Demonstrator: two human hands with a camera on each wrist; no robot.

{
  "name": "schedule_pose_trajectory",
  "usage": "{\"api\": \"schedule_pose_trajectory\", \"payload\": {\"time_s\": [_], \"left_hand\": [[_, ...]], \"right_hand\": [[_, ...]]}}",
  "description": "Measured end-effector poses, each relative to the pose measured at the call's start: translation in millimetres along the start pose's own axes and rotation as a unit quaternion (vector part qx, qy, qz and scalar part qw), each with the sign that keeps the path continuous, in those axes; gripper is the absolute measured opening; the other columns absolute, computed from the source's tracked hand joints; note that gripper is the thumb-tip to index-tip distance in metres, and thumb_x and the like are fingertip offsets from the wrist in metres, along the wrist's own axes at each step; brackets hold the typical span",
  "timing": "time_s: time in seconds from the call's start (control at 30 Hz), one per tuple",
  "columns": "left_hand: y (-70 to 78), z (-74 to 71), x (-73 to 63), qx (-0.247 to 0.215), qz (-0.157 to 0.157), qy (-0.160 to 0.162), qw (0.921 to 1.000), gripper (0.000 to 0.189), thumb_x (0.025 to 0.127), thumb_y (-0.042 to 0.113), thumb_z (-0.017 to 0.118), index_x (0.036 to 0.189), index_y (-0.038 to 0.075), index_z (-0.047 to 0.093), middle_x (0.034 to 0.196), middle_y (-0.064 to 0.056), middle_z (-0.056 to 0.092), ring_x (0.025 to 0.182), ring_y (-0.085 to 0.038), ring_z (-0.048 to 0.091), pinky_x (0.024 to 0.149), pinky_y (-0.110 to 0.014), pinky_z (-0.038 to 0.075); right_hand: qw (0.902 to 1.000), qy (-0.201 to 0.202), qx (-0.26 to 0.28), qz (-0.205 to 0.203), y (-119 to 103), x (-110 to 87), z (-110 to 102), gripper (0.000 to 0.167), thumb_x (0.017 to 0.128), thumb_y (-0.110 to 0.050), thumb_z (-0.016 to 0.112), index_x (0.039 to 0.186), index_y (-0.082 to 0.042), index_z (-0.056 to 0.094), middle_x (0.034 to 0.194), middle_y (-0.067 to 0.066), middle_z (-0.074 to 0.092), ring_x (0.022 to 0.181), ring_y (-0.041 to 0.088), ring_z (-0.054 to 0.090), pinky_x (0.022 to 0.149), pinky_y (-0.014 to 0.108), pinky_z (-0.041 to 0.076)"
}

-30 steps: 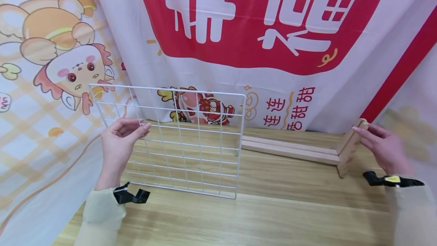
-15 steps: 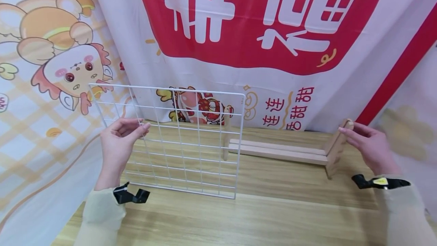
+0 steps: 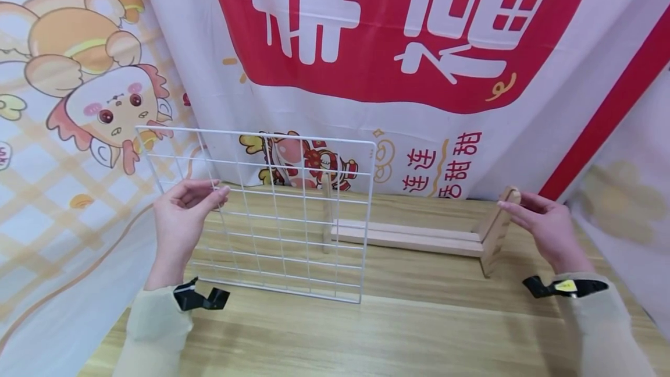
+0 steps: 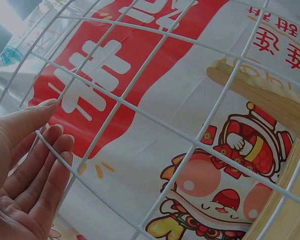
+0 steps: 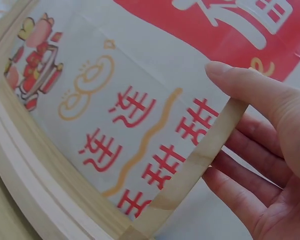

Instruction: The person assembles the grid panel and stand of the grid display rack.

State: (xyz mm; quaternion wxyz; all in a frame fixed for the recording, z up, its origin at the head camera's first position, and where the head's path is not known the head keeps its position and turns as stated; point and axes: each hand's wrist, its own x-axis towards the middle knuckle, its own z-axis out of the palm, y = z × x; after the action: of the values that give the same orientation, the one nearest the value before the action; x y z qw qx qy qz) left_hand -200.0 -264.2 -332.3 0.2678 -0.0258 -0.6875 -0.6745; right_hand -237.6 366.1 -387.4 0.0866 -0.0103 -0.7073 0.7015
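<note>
A white wire grid panel (image 3: 282, 220) stands upright on the left part of the table. My left hand (image 3: 183, 214) pinches one of its wires between thumb and fingers, near the panel's left side. Behind the panel and to its right is a wooden rack (image 3: 408, 237), a long grooved bar with an upright end piece at each side. Its left upright (image 3: 327, 208) shows through the grid wires. My right hand (image 3: 544, 226) pinches the top of the right upright (image 3: 497, 231); in the right wrist view the thumb (image 5: 230, 80) lies over its upper end.
The wood-grain table (image 3: 419, 330) runs out in front of both things. A white cloth with a red print (image 3: 392, 92) hangs close behind the rack. Another printed cloth (image 3: 78, 191) covers the left side, and more cloth (image 3: 628, 202) hangs at the right.
My right hand has moved the wooden rack to the left, so its left end now sits behind the grid panel. The left hand and the panel have stayed nearly still.
</note>
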Motion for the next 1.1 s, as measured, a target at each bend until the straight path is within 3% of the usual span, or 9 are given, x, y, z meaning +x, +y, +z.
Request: {"api": "schedule_pose_trajectory", "payload": {"time_s": [0.2, 0.4, 0.63, 1.1], "left_hand": [[0.9, 0.0, 0.5, 0.006, 0.0, -0.002, 1.0, 0.031, 0.083, 0.009, 0.086, 0.106, -0.005, 0.072, 0.098, -0.009, 0.075, 0.079, -0.018, 0.074, 0.073, -0.024, 0.061], [0.7, 0.1, 0.8, 0.006, 0.002, -0.002, 1.0, 0.031, 0.083, 0.009, 0.086, 0.106, -0.005, 0.072, 0.098, -0.009, 0.075, 0.078, -0.018, 0.073, 0.073, -0.024, 0.061], [0.6, -0.1, 0.9, -0.007, 0.003, -0.004, 1.0, 0.031, 0.083, 0.008, 0.086, 0.106, -0.007, 0.071, 0.097, -0.01, 0.075, 0.076, -0.018, 0.073, 0.071, -0.025, 0.061], [-0.6, 0.1, 1.3, -0.017, -0.002, -0.007, 0.9998, 0.033, 0.082, 0.008, 0.087, 0.106, -0.008, 0.071, 0.097, -0.01, 0.075, 0.076, -0.018, 0.073, 0.072, -0.025, 0.061]], "right_hand": [[0.9972, 0.0, -0.074, -0.006, -4, -4.1, 16, 0.036, 0.09, -0.022, 0.082, 0.123, -0.019, 0.069, 0.103, -0.012, 0.068, 0.09, -0.001, 0.065, 0.075, 0.015, 0.057], [0.9962, 0.013, -0.085, -0.012, -4, -8.1, 32, 0.039, 0.087, -0.022, 0.084, 0.123, -0.017, 0.07, 0.1, -0.014, 0.07, 0.089, 0.0, 0.066, 0.074, 0.015, 0.057], [0.9849, 0.04, -0.168, 0.011, -1, -16.3, 49, 0.069, 0.086, -0.039, 0.083, 0.141, -0.004, 0.059, 0.103, -0.016, 0.065, 0.097, 0.004, 0.06, 0.075, 0.013, 0.055], [0.9834, 0.053, -0.174, 0.001, 10, -20.0, 65, 0.07, 0.086, -0.043, 0.082, 0.142, -0.005, 0.06, 0.106, -0.011, 0.067, 0.1, 0.008, 0.06, 0.076, 0.013, 0.055]]}}
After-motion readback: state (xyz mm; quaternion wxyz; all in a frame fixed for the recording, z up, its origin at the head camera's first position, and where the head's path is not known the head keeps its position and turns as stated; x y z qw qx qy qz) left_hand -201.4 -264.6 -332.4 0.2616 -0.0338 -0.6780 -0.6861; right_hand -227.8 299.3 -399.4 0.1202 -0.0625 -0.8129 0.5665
